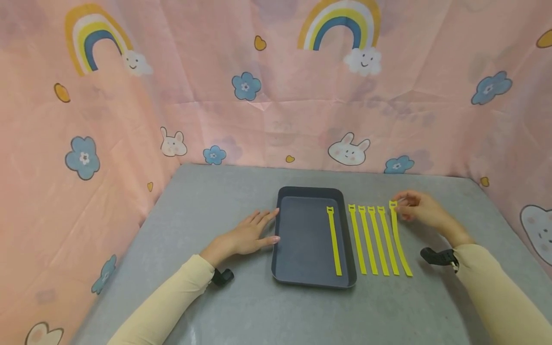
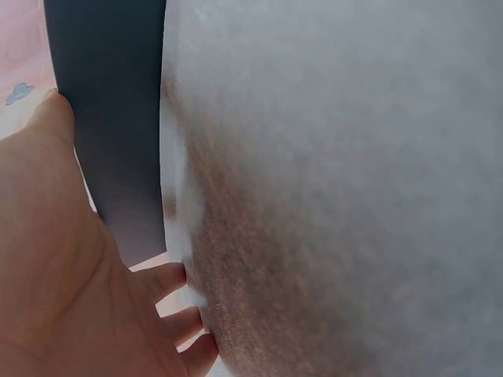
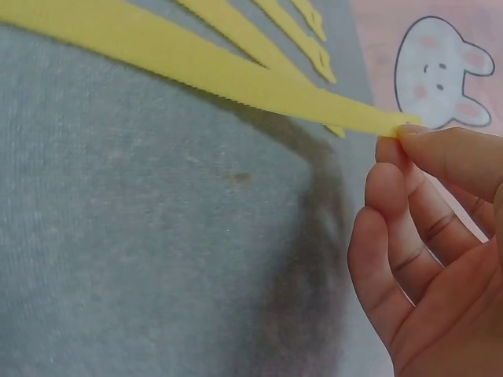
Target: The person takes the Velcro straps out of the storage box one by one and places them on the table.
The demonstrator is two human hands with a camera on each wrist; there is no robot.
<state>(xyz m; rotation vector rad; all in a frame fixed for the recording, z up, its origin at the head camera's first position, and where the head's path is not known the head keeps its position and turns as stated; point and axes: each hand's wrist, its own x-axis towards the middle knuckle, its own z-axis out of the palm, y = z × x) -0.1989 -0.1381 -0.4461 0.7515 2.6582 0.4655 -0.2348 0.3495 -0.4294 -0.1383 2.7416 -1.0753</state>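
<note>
Pinched by its slotted head between thumb and fingertip of my right hand [image 1: 420, 209] is a yellow cable strap [image 1: 398, 239], the rightmost of a row. In the right wrist view this strap [image 3: 259, 90] bends up off the table at the held end. The other straps [image 1: 374, 239] lie side by side to its left, heads away from me. One more strap [image 1: 334, 242] lies inside the dark grey tray [image 1: 302, 282], near its right wall. My left hand [image 1: 247, 235] has its fingers spread, with fingertips and thumb touching the tray's left wall.
The grey table [image 1: 207, 201] carries the tray near its middle. A pink printed curtain [image 1: 276, 120] hangs behind the table and along both sides. Black wrist mounts [image 1: 436, 257] stick out below each sleeve.
</note>
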